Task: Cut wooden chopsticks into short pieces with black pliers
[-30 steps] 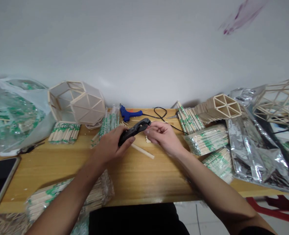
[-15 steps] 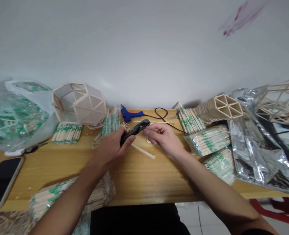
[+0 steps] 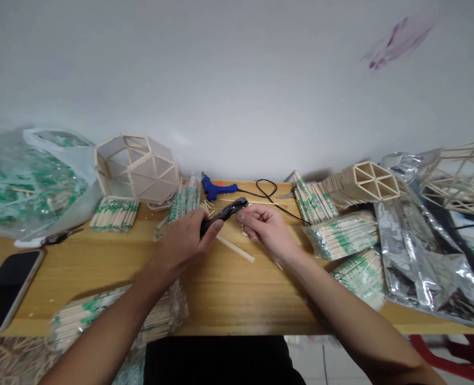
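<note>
My left hand (image 3: 184, 236) is wrapped round the handles of a black plier-like cutter (image 3: 226, 213), its head pointing up and right. Right by the cutter's head, my right hand (image 3: 268, 231) is closed in a pinch; what sits between thumb and fingers is too small to make out. Below the tool a pale wooden stick (image 3: 237, 249) lies slanted on the wooden table (image 3: 237, 299). Small cut wood pieces (image 3: 207, 207) are heaped behind my left hand.
A blue glue gun (image 3: 216, 187) with a black cord lies at the back. Wrapped chopstick bundles (image 3: 341, 235) lie on both sides. Wooden lattice frames stand left (image 3: 154, 174) and right (image 3: 375, 182). A phone (image 3: 8, 291) and a plastic bag (image 3: 36, 182) are at left.
The cutter's handles look closer together now, and my right fingers stay near its head. The whole view has shifted slightly.
</note>
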Demonstrator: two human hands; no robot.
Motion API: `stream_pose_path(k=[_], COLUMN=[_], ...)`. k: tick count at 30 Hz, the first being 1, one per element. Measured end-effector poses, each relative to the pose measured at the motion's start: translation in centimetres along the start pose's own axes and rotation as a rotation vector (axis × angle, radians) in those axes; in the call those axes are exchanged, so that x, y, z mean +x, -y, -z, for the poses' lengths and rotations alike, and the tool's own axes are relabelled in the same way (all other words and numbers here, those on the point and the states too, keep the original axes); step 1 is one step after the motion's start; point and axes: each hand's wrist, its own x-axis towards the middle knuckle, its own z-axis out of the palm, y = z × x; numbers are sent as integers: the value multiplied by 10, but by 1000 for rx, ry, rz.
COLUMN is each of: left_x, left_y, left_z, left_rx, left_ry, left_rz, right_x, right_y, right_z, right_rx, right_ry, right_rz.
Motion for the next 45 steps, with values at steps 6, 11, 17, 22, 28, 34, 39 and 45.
stream_pose_path(k=[6, 11, 17, 22, 28, 34, 39, 45], left_x=[0, 0, 2, 1, 0, 0, 0, 0], left_y=[1, 5, 7, 8, 8, 9, 11, 10], left_z=[-2, -4, -1, 0, 1, 3, 2, 4], left_rx=[11, 91, 86, 39, -8, -58, -87, -105], left_ry=[1, -84, -97, -83, -93, -83, -74, -60], left_rz=[4, 19, 8, -28, -61, -95, -108, -121], right_x=[0, 4, 4, 0, -2, -2, 0, 3], right_y=[-2, -4, -8, -1, 6, 5, 3, 1], right_z=[0, 2, 2, 3, 3, 4, 7, 10], right_rx=[-16, -92, -201, -222, -185, -97, 0, 44], right_ry=[-7, 29, 55, 83, 111, 157, 196, 250], right_rz=[0, 38, 122, 133, 87, 15, -74, -115])
